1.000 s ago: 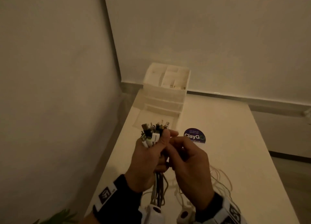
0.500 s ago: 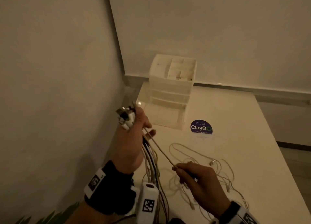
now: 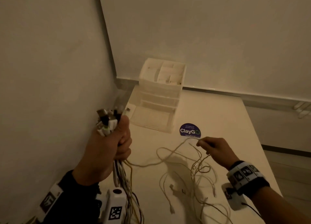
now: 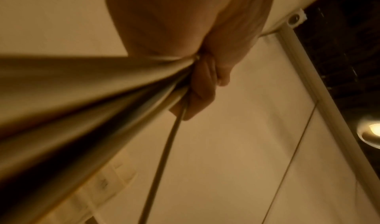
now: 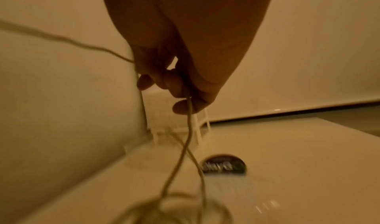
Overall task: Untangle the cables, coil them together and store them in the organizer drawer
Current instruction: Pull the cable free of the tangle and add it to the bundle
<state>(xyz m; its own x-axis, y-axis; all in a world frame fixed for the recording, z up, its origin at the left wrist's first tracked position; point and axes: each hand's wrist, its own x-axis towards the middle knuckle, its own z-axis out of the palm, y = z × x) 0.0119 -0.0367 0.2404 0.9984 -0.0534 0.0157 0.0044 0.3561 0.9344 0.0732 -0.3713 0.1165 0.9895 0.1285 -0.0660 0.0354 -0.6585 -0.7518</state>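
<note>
My left hand [image 3: 116, 144] is raised at the table's left edge and grips a bundle of cables [image 3: 107, 122], their plug ends sticking up out of the fist and the cords [image 4: 102, 97] hanging below. One thin pale cable [image 3: 168, 154] runs from that fist across to my right hand [image 3: 212, 148], which pinches it [image 5: 189, 107] just right of centre. Loose cables [image 3: 198, 178] lie tangled on the white table [image 3: 218, 116]. The white organizer [image 3: 161, 89] stands at the back left with its bottom drawer [image 3: 151, 117] pulled out.
A round dark "ClayGo" sticker [image 3: 189, 130] lies on the table between the drawer and my right hand. Walls close in on the left and behind. The table's right edge drops to the floor [image 3: 289, 170].
My hands have parted: the left has lifted the bundle up and left, the right has slid rightward along one cable, drawing it out across the table.
</note>
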